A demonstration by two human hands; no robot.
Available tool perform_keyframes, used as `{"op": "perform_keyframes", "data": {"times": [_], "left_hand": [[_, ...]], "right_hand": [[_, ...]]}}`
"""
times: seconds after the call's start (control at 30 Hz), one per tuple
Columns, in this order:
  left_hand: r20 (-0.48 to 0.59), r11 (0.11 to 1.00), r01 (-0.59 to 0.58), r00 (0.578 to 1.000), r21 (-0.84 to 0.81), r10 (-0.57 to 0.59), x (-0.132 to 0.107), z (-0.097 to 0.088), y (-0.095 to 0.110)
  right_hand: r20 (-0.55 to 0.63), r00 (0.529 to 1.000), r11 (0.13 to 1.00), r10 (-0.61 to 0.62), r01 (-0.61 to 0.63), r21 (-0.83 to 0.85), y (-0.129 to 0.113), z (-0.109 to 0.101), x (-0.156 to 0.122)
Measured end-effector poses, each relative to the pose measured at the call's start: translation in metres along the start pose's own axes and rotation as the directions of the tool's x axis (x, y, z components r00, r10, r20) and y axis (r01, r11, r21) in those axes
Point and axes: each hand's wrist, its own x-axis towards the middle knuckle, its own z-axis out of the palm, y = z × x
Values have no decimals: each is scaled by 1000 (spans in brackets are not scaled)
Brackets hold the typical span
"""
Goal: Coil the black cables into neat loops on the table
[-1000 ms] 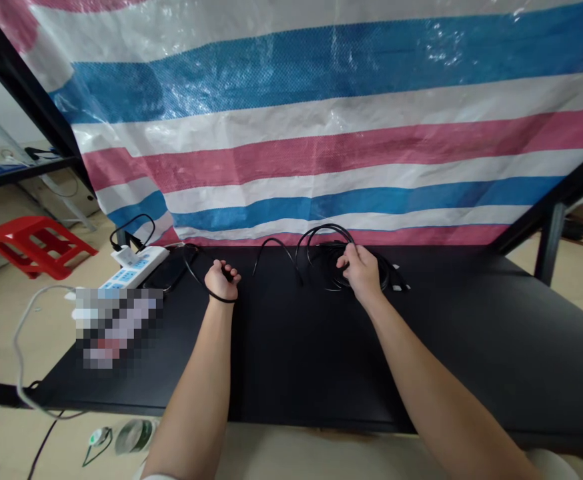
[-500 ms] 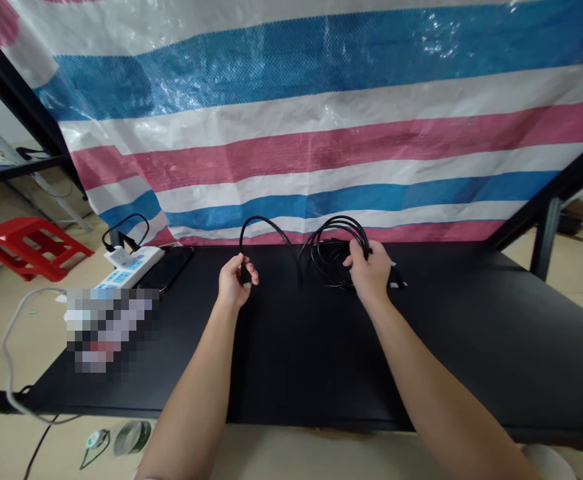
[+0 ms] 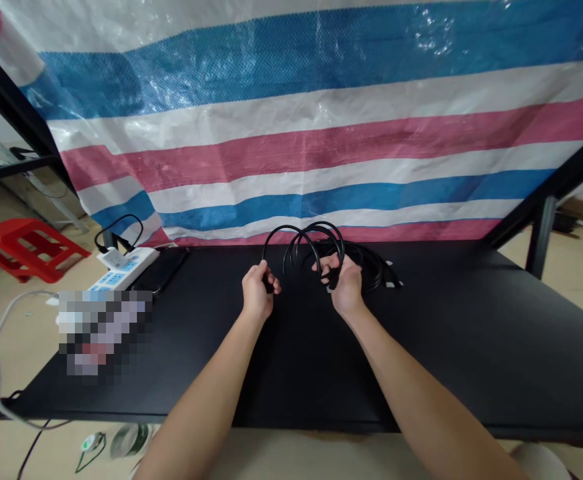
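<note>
A black cable (image 3: pixel 321 227) arches in loops between my two hands, above the black table (image 3: pixel 291 373). My left hand (image 3: pixel 259 290) is closed around one end of it, with a dark end piece partly showing between the fingers. My right hand (image 3: pixel 345 283) grips several loops of the same cable, its thumb and fingers wrapped round them. Just behind and to the right of that hand, more black cable coils (image 3: pixel 374 260) lie on the table, with small white tags near their ends. Whether these coils join the held cable is hidden by the hand.
At the left stand a white power strip (image 3: pixel 134 267) with plugs and a black phone (image 3: pixel 171 267). A blurred patch covers something in front of them. A striped tarp (image 3: pixel 291 133) hangs behind the table. A red stool (image 3: pixel 31 250) stands on the floor.
My hands have come closer together; the right moved left and slightly down with loops in its grip, parting from the coils on the table. My left hand shifted right with the cable end.
</note>
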Motion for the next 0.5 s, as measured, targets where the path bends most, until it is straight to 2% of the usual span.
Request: {"op": "perform_keyframes", "data": {"times": [0.1, 0.2, 0.27, 0.37, 0.5], "left_hand": [[-30, 994, -102, 994, 44, 104, -1, 1, -5], [-46, 983, -165, 985, 85, 169, 2, -2, -5], [-29, 977, -179, 983, 114, 183, 4, -4, -4], [38, 984, -132, 991, 121, 129, 4, -4, -5], [140, 996, -40, 990, 78, 29, -3, 0, -9]], "right_hand": [[57, 998, 999, -3, 6, -50, -1, 3, -4], [-54, 997, 996, 56, -59, -62, -1, 4, -2], [-153, 983, 995, 96, -93, 26, -1, 2, 2], [-203, 968, 973, 149, -107, 206, -4, -2, 8], [-111, 973, 926, 204, -155, 344, -9, -6, 9]]}}
